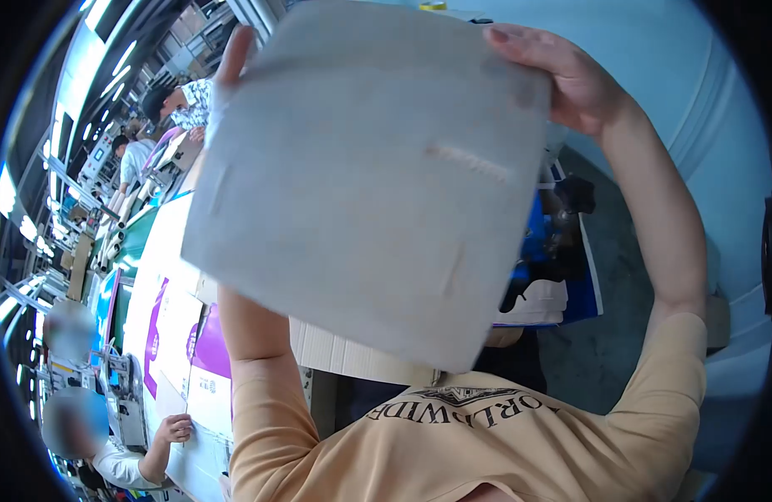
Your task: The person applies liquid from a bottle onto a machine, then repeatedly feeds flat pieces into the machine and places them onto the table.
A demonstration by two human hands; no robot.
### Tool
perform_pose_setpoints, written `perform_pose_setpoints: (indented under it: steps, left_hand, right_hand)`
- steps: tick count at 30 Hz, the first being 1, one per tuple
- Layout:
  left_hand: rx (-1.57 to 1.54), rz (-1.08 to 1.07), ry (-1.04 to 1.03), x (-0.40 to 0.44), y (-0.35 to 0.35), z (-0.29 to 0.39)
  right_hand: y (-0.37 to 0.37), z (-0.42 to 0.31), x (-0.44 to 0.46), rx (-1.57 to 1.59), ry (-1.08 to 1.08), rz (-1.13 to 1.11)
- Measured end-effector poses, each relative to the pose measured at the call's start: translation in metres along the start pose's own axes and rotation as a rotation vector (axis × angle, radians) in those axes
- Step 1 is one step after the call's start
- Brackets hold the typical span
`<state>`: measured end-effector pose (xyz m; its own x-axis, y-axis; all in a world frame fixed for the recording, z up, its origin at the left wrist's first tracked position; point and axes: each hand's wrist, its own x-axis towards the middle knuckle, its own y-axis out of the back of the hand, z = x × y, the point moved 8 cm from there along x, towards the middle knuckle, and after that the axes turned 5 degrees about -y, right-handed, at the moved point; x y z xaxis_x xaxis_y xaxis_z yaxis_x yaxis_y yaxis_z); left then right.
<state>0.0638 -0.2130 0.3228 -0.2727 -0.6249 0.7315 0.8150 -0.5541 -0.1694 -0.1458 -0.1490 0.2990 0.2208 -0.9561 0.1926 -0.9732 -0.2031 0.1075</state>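
Observation:
A large, flat, pale grey sheet [352,184] is raised close in front of me, tilted, with a few creases and marks on its face. My left hand [234,58] grips its upper left edge; one digit shows and the rest is hidden behind the sheet. At the upper right corner my right hand [557,71] pinches the sheet, thumb on the near face and the other fingers out of sight behind it.
White and purple printed boards [206,360] lie on the long table at left, where a co-worker's hand [175,428] rests. Other people are farther back. A blue bin [562,293] with dark items stands at right. Corrugated cardboard [344,351] sits beneath the sheet.

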Motion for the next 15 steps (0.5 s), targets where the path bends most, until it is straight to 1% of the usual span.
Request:
perform_pose_setpoints:
  steps: [2,4,6,7,8,9,10,11,15]
  left_hand:
    - [0.058,0.031,0.047,0.004,0.018,-0.027]
    - [0.115,-0.092,0.083,0.006,0.05,-0.072]
    - [0.142,0.016,0.229,-0.018,0.06,-0.102]
    - [-0.035,-0.054,0.353,-0.039,0.063,-0.122]
    - [-0.12,0.038,0.536,-0.063,0.062,-0.138]
    - [0.1,-0.019,0.582,-0.084,0.063,-0.152]
    - [0.141,-0.011,0.655,-0.102,0.057,-0.159]
    - [0.136,-0.01,0.69,-0.117,0.05,-0.164]
    - [0.103,0.013,0.777,-0.143,0.025,-0.183]
  right_hand:
    - [0.036,0.008,-0.025,0.057,0.026,0.149]
    - [0.074,0.021,-0.058,0.055,0.015,0.324]
    - [0.125,0.048,-0.097,0.365,0.048,0.557]
    - [0.146,0.059,-0.12,0.4,0.06,0.722]
    - [0.164,0.071,-0.144,0.433,0.069,0.887]
    - [0.181,0.086,-0.163,0.444,0.073,0.948]
    - [0.198,0.104,-0.182,0.457,0.076,1.009]
    - [0.206,0.12,-0.194,0.467,0.076,1.067]
    - [0.188,0.157,-0.204,0.439,0.027,1.174]
